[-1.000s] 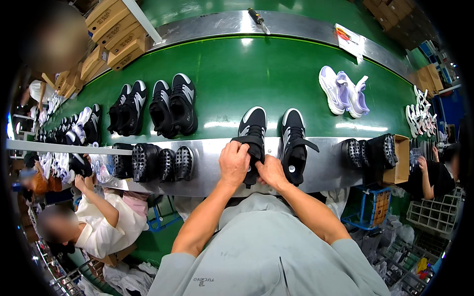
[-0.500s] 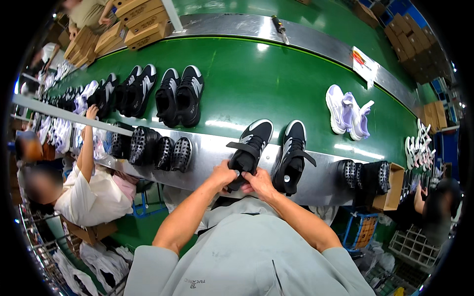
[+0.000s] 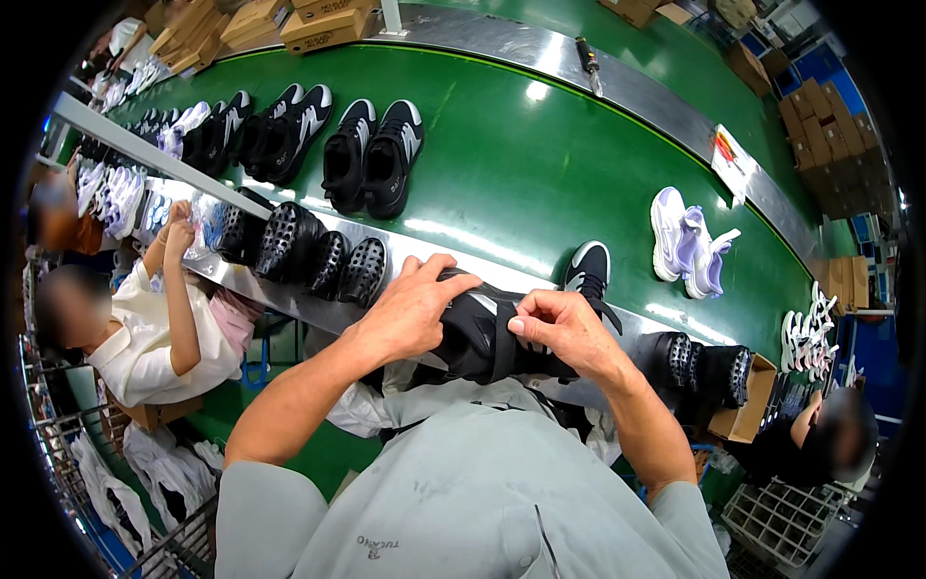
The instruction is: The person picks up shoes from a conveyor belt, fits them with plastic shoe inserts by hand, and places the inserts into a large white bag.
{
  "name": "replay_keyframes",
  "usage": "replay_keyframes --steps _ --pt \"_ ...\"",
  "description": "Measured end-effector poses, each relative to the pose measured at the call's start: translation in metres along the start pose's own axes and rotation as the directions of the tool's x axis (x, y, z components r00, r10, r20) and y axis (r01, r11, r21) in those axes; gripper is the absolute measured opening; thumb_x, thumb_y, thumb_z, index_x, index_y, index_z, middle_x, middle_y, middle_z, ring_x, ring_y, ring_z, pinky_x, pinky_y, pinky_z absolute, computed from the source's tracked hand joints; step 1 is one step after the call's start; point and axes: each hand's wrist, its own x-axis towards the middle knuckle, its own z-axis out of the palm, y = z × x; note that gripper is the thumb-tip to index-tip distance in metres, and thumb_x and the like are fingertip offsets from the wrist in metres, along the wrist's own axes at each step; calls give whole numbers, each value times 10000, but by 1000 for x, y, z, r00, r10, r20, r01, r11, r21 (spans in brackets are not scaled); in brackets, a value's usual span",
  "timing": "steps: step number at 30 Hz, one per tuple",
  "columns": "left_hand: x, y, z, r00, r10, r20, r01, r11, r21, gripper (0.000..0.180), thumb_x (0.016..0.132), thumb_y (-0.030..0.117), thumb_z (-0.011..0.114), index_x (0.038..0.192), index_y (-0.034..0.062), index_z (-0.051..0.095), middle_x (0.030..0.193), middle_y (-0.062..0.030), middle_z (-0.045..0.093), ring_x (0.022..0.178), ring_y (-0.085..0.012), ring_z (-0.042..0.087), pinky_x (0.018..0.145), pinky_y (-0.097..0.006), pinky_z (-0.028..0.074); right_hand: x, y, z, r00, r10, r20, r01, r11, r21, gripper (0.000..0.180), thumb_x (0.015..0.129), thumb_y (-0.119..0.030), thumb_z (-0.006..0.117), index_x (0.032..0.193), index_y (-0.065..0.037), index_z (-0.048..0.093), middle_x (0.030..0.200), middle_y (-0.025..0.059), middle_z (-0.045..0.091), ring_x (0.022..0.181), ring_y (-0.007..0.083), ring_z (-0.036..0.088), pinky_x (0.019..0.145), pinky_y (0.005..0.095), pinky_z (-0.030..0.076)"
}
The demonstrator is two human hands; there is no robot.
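A black sneaker with grey-white panels [image 3: 470, 326] is turned sideways close to my body, over the metal edge of the conveyor. My left hand [image 3: 405, 307] grips it from the left, with fingers bent over its far side. Between thumb and fingertips, my right hand [image 3: 571, 338] pinches the sneaker's black strap [image 3: 503, 340]. The matching sneaker [image 3: 587, 265] stands on the bench just beyond my right hand, which hides its rear part. Its toe points away from me.
Black sneakers [image 3: 394, 159] stand in pairs on the green belt [image 3: 492, 154]. Studded black molds [image 3: 362, 275] line the metal edge; more [image 3: 728, 372] sit right, beside an open carton [image 3: 748, 400]. White-lilac sneakers [image 3: 667, 234] lie far right. Co-workers sit on both sides.
The sneaker in my hands has turned from toe-away to sideways. My left hand has moved up its far side, and my right hand has gone from the heel opening to the strap.
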Motion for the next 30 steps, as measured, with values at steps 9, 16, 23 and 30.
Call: replay_keyframes --steps 9,16,23,30 --pt "4 -12 4 970 239 31 -241 963 119 687 675 -98 642 1312 158 631 1392 -131 506 1110 -375 504 986 -433 493 5 -10 10 990 122 67 -129 985 118 214 935 -167 713 822 0 639 696 -15 582 637 65 507 566 253 404" --pt "5 -10 -1 966 221 137 -238 963 123 687 663 -80 657 1310 151 633 1388 -113 512 1107 -369 506 988 -434 496 16 -7 18 982 159 101 -162 986 25 233 922 -183 721 781 -19 634 667 -35 539 633 60 451 553 252 349" --pt "-1 -32 17 996 29 87 -28 1000 -10 694 703 -67 594 1361 154 595 1346 -142 541 1139 -404 517 1025 -448 461 35 8 29 999 29 -41 -35 987 -157 212 877 -176 728 831 17 655 664 52 603 626 143 542 589 327 438" --pt "6 -67 109 894 -447 41 443 865 -237 781 829 165 644 1542 148 327 1079 -274 616 1026 -470 618 945 -514 495 32 39 66 944 -40 -329 -136 859 -493 345 795 -240 767 985 -20 579 840 154 686 781 360 684 707 456 538"
